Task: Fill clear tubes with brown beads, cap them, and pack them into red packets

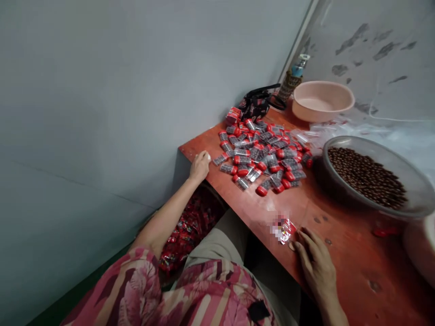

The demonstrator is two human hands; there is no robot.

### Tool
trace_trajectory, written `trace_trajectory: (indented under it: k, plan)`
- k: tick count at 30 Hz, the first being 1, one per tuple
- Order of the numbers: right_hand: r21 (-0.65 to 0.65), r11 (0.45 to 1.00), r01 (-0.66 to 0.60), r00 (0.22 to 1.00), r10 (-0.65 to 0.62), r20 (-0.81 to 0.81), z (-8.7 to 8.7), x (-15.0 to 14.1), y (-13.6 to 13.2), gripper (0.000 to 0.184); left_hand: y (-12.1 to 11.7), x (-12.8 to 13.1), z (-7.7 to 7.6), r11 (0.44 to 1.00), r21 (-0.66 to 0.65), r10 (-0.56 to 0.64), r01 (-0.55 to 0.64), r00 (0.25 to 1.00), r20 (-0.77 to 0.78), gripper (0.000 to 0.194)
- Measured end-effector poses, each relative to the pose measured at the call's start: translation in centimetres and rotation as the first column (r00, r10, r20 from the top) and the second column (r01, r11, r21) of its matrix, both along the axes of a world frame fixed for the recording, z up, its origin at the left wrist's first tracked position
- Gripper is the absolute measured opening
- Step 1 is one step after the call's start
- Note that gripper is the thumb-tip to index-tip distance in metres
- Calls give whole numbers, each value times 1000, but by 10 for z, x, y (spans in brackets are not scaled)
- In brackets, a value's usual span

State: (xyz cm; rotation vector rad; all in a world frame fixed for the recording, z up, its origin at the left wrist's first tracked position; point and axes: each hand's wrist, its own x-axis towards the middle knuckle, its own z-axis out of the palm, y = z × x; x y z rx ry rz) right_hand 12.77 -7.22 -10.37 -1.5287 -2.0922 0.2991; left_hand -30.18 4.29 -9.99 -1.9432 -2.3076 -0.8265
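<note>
- Red table (326,235), cut off
- Left hand (200,166) curled, left of tube pile (261,154); grip unclear
- Right hand (316,260) half-open, fingertips at partly pixelated red packet (287,230), nearer than pile

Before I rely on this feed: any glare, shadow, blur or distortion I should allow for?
Head view: dull light, soft sheen on the red tabletop, deep shadow beneath its edge; head view: clear bags hazy and washed out; head view: apparent wide-angle stretch towards the corners; head view: pixelation hides part of the small packet.
</note>
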Motion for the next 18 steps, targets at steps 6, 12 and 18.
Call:
trace_trajectory:
  k: [6,12,18]
  plan:
    - [24,1000,11,1000,-10,-14,3,-2,-1,33,8,-14,-13,985,145,69,-92,986,150,19]
    - [30,997,-65,993,62,97,3,-6,1,42,-27,48,23,914,396,-127,91,990,64,31]
    - [-68,959,-274,926,282,250,7,-14,18,50,-78,185,25,608,72,-780,791,611,-137,37]
